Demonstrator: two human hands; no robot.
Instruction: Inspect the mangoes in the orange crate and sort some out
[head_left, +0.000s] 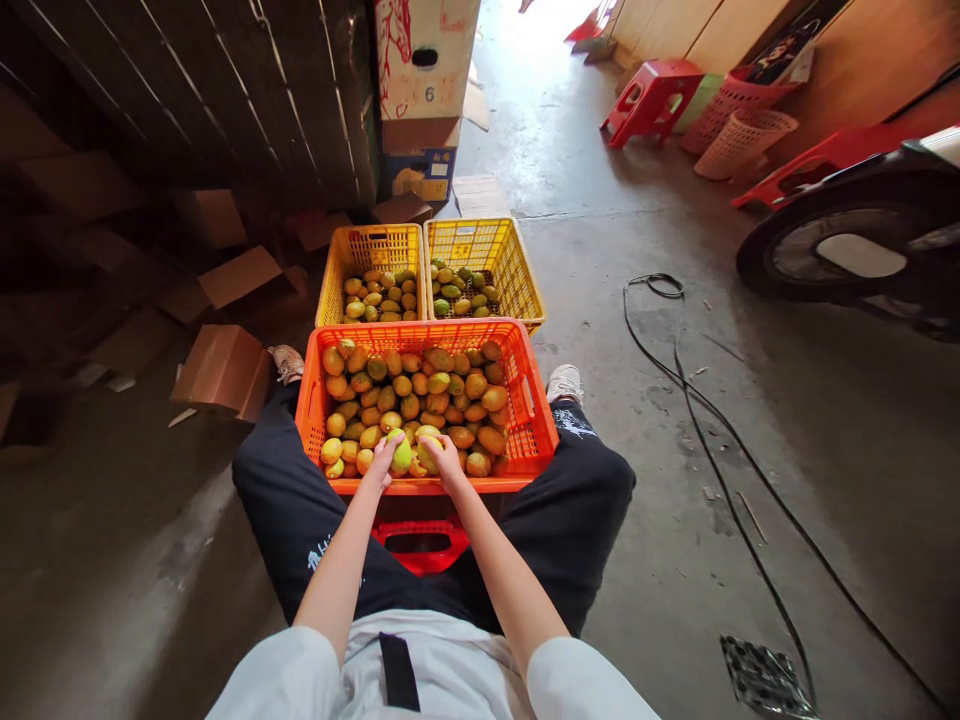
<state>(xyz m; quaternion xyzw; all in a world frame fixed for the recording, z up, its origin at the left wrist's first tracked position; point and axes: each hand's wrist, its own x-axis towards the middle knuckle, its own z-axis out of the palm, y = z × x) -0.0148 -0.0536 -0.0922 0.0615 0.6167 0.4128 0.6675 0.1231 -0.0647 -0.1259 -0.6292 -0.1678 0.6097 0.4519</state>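
Observation:
An orange plastic crate [541, 425] stands between my legs, holding many oval yellow, green and brownish fruits that look like small mangoes. Over its near edge, my left hand [383, 462] is closed on a yellow-green mango [403, 457]. Just beside it, my right hand [447, 460] grips a yellower mango [427, 458]. My thumbs lie on top of the fruits; the undersides and most fingers are hidden. Behind the orange crate sit two yellow crates, a left one [328, 275] and a right one [523, 262], each with a lower layer of similar fruits.
Cardboard boxes [223, 370] lie scattered at left, with stacked cartons [424, 90] at the back. A red stool [654, 98] and pink baskets [742, 140] stand at the far right, near a vehicle wheel [840, 245]. A black cable [720, 430] runs across the floor.

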